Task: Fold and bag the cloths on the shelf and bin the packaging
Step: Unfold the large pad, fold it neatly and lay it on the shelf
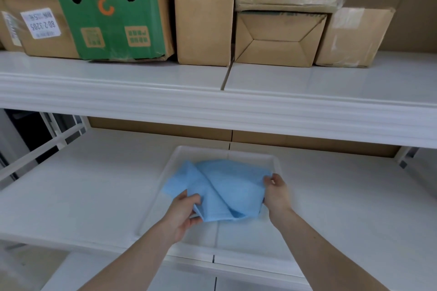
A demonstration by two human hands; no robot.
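Cloth (227, 186), pale blue and half gathered, hangs over the white tray (236, 236) on the lower shelf (343, 208), its long axis running between the left hand (182, 215) pinching its near-left edge and the right hand (275, 192) pinching its right corner (both equally close).

Single view, head-worn wide-angle camera. Looks forward and down into a white shelving unit from close in front. Upper shelf (142, 82) crosses mid-frame with cardboard boxes (203, 21) filling the top. Lower shelf (71, 191) and a white tray (275, 160) sit in the lower half, near the lens. Both forearms enter from the bottom edge. Straight lines bow toward the frame edges. No second view to overlap.
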